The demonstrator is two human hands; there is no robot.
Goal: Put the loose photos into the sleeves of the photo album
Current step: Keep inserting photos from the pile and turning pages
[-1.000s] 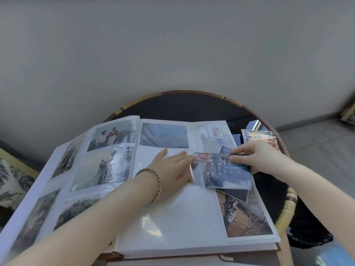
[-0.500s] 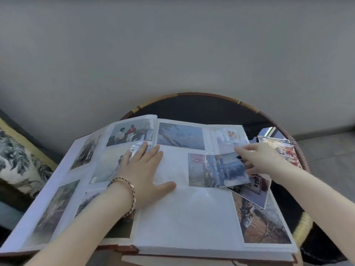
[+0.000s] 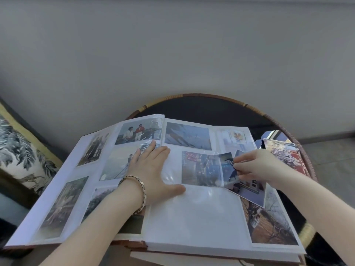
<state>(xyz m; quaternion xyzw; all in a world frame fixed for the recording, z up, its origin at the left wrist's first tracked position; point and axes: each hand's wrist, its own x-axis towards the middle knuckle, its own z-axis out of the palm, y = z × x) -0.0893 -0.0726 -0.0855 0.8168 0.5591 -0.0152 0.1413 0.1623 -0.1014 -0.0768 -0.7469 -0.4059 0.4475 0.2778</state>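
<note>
Left hand (image 3: 151, 173) flat on the photo album (image 3: 192, 223), fingers straight, palm across the gutter, pressing the pages down. Right hand (image 3: 255, 167) pinches the right-hand edge of a photo (image 3: 199, 167) between thumb and fingertips. Whether the sleeve's plastic lip is caught in the same pinch, I cannot tell.

Photo lies in the middle row of the right page. Most of it sits under the clear film of the sleeve (image 3: 173, 175); the right end sticks out and bows upward near my fingers. A second print (image 3: 251, 192) lies loose and skewed just below, overlapping the bottom-right picture. Loose stack (image 3: 282, 154) waits on the round table (image 3: 192, 96), beside the album's right edge.

Handling, as I judge it:
- Print is light, thin and springy. It bends readily and will crease if forced.
- Glossy face will likely drag against the film and take fingerprints.
- Hold by the outer edge only, both corners if possible, and feed it flat rather than bowed.
- Film is soft and glary and wrinkles easily. The opening may need lifting apart.
- Album itself looks heavy and needs only the flat palm to stop the pages rising.
</note>
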